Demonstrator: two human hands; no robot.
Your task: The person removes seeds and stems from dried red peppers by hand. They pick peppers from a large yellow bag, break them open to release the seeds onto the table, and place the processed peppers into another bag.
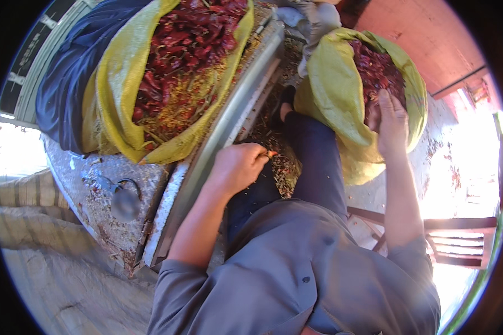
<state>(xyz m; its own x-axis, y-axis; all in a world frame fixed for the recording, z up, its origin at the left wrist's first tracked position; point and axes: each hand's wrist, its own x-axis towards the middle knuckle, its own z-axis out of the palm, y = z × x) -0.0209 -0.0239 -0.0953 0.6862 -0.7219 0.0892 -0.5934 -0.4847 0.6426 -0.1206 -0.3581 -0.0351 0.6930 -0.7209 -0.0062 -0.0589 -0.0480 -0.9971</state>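
Over my lap, my left hand [241, 167] is closed, with a small orange-red piece, perhaps a chili stem end, showing between thumb and fingers. My right hand [390, 123] reaches over the mouth of a yellow woven sack [335, 79] at the right, its fingers at the dried red chilies [371, 63] inside. Whether it grips any chili I cannot tell; the palm side is partly hidden. A larger yellow woven sack [121, 83] lies wide open at the upper left, full of dried red chilies [193, 37] with loose yellow seeds and stems [184, 100] near its lower edge.
A metal-edged platform [251, 92] runs diagonally beside my left arm. Scissors with black handles [128, 184] and a round grey object [125, 205] lie on its worn surface. Stems and scraps [287, 171] litter the ground between my legs. Another person's leg [316, 25] is beyond; a wooden chair [461, 243] stands right.
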